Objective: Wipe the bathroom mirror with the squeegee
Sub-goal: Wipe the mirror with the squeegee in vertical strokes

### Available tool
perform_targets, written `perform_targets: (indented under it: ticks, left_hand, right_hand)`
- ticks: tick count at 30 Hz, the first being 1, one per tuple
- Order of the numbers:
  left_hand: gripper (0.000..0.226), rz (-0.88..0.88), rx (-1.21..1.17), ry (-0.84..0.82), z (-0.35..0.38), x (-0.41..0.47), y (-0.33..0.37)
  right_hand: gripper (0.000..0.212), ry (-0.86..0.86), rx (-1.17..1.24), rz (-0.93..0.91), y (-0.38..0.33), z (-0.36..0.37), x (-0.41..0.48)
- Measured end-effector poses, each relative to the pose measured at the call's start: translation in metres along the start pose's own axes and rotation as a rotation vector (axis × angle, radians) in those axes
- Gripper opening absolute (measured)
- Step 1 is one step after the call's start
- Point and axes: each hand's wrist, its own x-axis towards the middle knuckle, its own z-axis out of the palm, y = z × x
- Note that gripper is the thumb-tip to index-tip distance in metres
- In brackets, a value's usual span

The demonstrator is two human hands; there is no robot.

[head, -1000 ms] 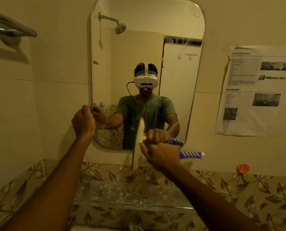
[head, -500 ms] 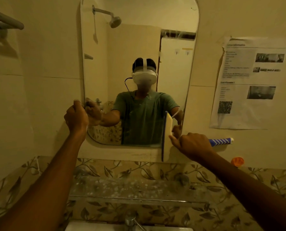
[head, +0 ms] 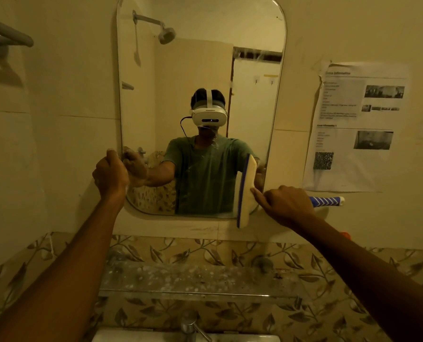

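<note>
The squeegee point(head: 245, 191), a white pad head with a blue blade edge on a blue-and-white striped handle, is held in the right hand point(head: 288, 206), whose fingers are wrapped around the handle just behind the head, the index finger lying along the pad. The head stands upright against the lower right corner of the tall round-cornered wall mirror point(head: 200, 70), its bottom end overhanging the mirror's lower edge onto the cream tile. The striped handle end sticks out to the right of the fist. At the mirror's lower left edge the left hand point(head: 110, 172) is curled into a fist against the glass rim; whether it holds anything cannot be told. Right of the mirror a printed paper notice point(head: 353, 124) is stuck to the wall. Below, nearer, a spotted glass shelf point(head: 198, 277) crosses the leaf-patterned tiles.
</note>
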Motion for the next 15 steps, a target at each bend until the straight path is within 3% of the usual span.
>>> perform_targets:
  ticks: [4, 7, 11, 15]
  left_hand:
    - [0.044, -0.006, -0.014, -0.009, -0.003, 0.001, 0.000]
    - [0.047, -0.016, -0.020, -0.019, -0.003, 0.003, -0.003]
    - [0.045, -0.008, -0.027, -0.005, -0.001, 0.002, -0.003]
    - [0.048, 0.004, -0.012, 0.011, 0.000, -0.001, -0.001]
  right_hand:
    - [0.048, 0.017, 0.091, 0.028, -0.016, 0.000, 0.008]
    - [0.072, -0.046, 0.192, 0.175, -0.002, 0.016, -0.009]
    - [0.069, -0.083, 0.270, 0.320, 0.017, 0.038, -0.037]
    - [0.080, 0.010, 0.168, 0.263, 0.011, 0.049, -0.054]
